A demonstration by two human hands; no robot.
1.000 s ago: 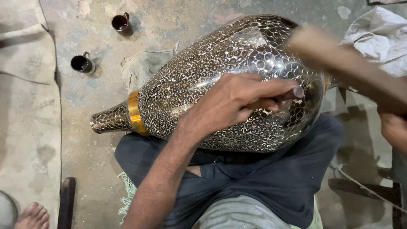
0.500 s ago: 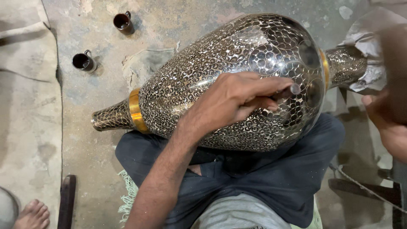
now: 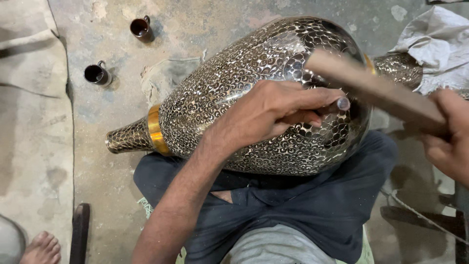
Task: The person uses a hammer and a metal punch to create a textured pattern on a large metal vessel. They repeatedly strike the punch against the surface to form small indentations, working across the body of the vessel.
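Observation:
A large engraved metal vase (image 3: 244, 83) with a gold band near its narrow neck lies on its side across my lap. My left hand (image 3: 273, 110) rests on its belly and grips a small metal chisel (image 3: 337, 105), tip against the surface. My right hand (image 3: 447, 132) at the right edge holds a wooden mallet stick (image 3: 371, 88), blurred, slanting over the vase just above the chisel's end.
Two small dark metal cups (image 3: 97, 74) (image 3: 141, 28) stand on the concrete floor at upper left. A crumpled white cloth (image 3: 435, 44) lies at upper right. Another person's bare foot (image 3: 41, 247) shows at bottom left beside a dark wooden bar (image 3: 80, 232).
The wooden stick was raised out toward the right half a second ago and has swung back down over the chisel. My left hand and the vase have stayed put.

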